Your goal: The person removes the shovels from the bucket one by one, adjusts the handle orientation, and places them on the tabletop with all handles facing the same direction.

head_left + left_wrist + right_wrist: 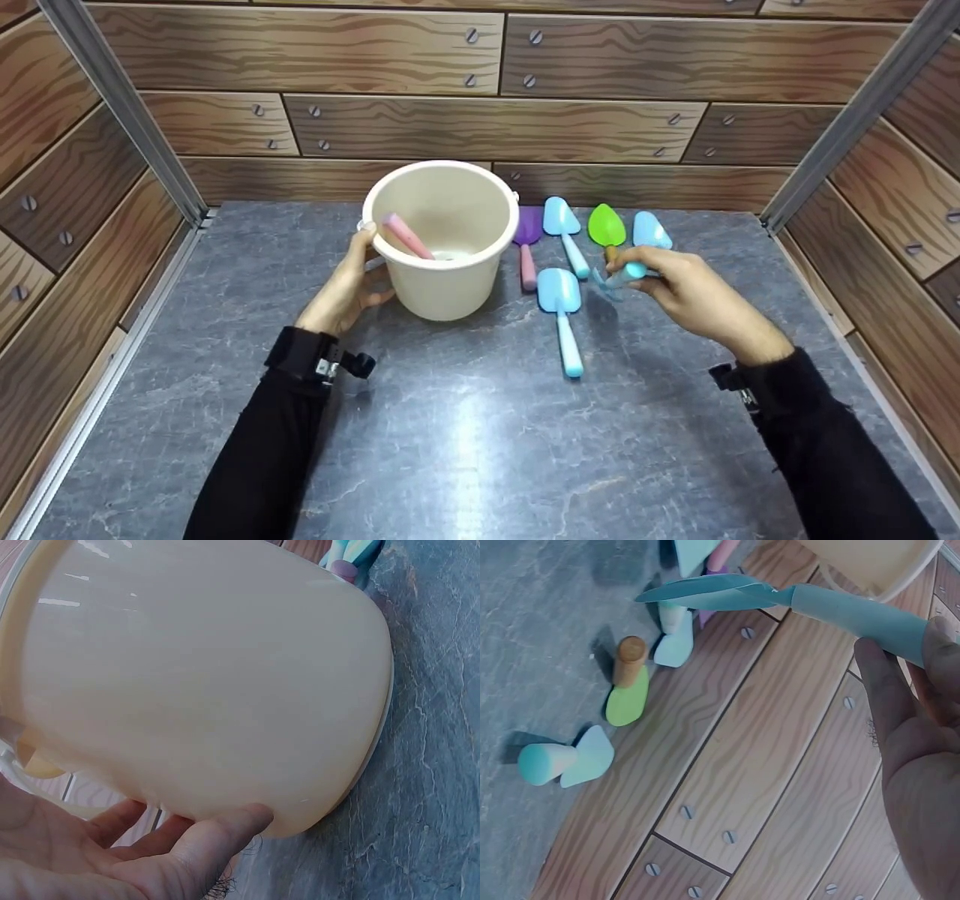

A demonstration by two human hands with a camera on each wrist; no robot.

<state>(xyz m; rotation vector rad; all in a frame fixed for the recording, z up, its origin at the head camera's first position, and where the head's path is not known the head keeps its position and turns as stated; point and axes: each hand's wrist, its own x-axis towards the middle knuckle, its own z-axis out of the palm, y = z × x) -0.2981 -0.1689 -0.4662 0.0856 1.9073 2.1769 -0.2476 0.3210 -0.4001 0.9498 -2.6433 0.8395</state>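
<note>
A cream bucket (442, 292) stands on the table with the pink handle (409, 237) of a tool leaning inside. My left hand (345, 281) holds the bucket's left side. In the left wrist view the thumb lies along the bucket wall (202, 675), and the other fingers reach behind it. My right hand (686, 289) pinches a light blue toy hand rake (855, 615) by its handle, and its tines point left, toward the bucket. Below and beyond it lie a green shovel with a brown handle (606, 225) and a blue shovel (651, 229), both partly hidden by the hand.
Between bucket and right hand lie a purple shovel with a pink handle (528, 255), a blue shovel (562, 217) and a nearer, square-bladed blue shovel (559, 291). Wood-patterned walls (390, 124) enclose the grey marbled table (465, 435) at the back and sides.
</note>
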